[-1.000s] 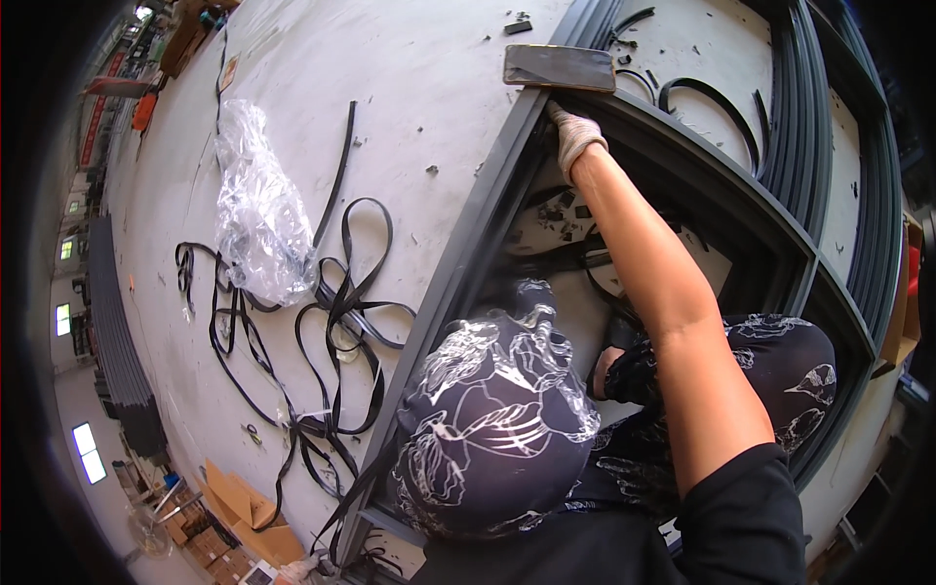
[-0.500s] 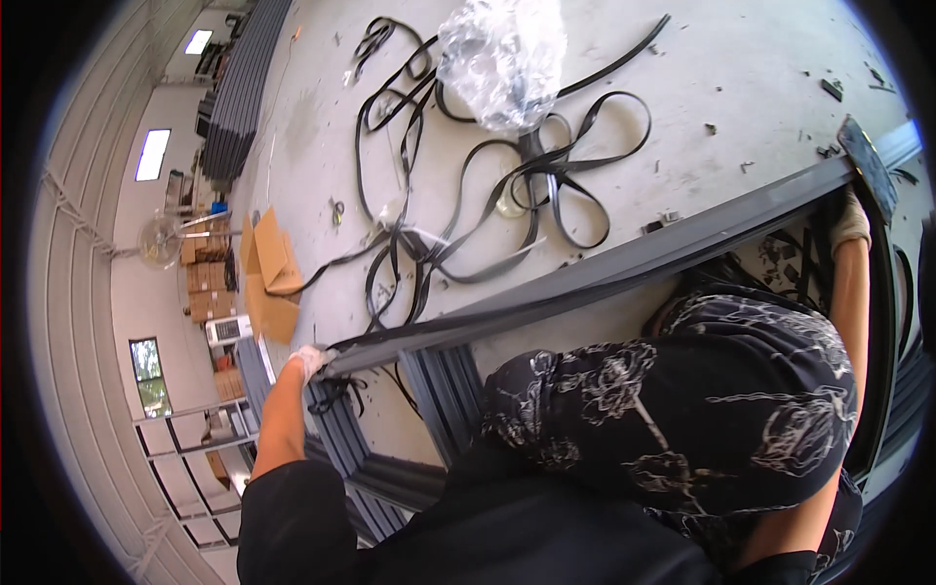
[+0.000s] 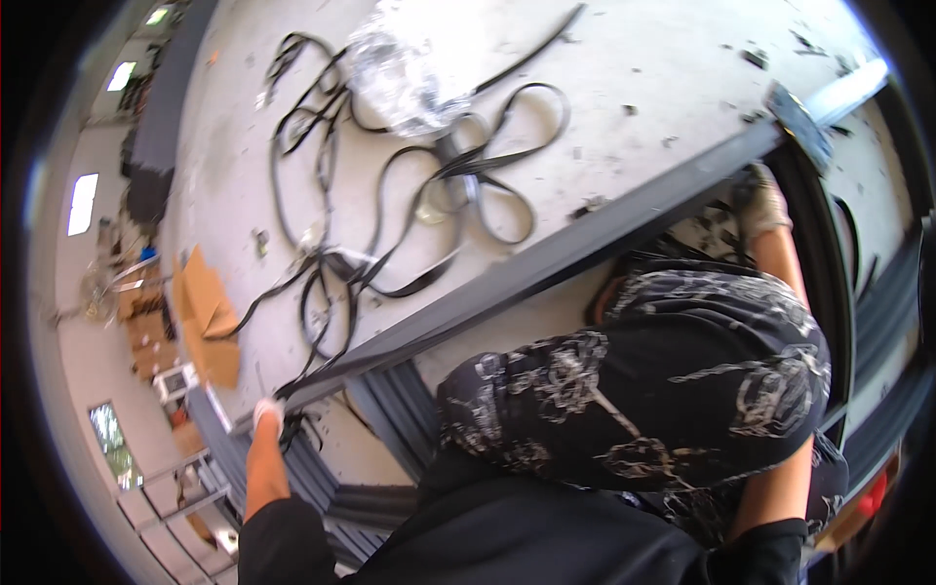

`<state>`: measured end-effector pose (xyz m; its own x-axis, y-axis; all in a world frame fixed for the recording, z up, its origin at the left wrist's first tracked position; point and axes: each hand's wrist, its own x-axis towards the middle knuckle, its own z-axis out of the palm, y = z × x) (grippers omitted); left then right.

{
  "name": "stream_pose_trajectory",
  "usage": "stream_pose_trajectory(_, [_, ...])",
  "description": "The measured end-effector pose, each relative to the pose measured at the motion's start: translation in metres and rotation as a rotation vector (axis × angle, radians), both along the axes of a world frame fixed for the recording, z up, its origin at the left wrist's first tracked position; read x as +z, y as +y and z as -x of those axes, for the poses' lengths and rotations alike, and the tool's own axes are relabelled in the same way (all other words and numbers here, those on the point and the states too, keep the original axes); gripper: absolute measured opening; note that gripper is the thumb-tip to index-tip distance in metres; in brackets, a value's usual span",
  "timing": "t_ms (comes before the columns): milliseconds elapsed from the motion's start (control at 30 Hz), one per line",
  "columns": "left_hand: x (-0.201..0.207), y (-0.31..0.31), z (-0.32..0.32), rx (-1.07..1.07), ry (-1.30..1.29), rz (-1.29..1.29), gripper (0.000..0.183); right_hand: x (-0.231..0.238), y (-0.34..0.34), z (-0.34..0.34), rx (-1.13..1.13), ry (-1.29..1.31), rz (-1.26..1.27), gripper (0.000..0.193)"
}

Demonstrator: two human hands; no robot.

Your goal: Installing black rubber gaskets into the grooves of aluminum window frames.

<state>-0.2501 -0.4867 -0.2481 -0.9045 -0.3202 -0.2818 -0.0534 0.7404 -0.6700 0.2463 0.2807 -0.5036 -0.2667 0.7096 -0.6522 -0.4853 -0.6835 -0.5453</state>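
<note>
A long dark grey metal bar [image 3: 585, 232], one side of a frame, runs slantwise from the lower left to the upper right. Along its near side lies a black rubber strip [image 3: 439, 336]. At the bar's left end my left hand [image 3: 268, 411], in a pale glove, is closed on the strip's end. My right hand [image 3: 765, 207], also gloved, is inside the frame's far right corner, close against the bar. Its fingers are blurred and partly hidden. A phone-like flat slab [image 3: 801, 127] rests on that corner.
Tangled black strips [image 3: 390, 278] and crumpled clear plastic [image 3: 409, 73] lie on the pale floor beyond the bar. An open cardboard box [image 3: 207, 317] stands at left. More grey profiles [image 3: 395, 414] lie under the bar's left part, and small dark scraps [image 3: 753, 58] dot the floor.
My view has turned, so the scene sits further left. The black strip, looser along the bar before, now lies closer to its near side. Both hands stay near the bar's two ends.
</note>
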Motion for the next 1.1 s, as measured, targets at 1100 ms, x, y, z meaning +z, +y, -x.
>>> stream_pose_trajectory(1100, [-0.251, 0.444, -0.259, -0.611, -1.232, -0.374, 0.031, 0.156, -0.085, -0.192, 1.474, -1.154, -0.330, 0.039])
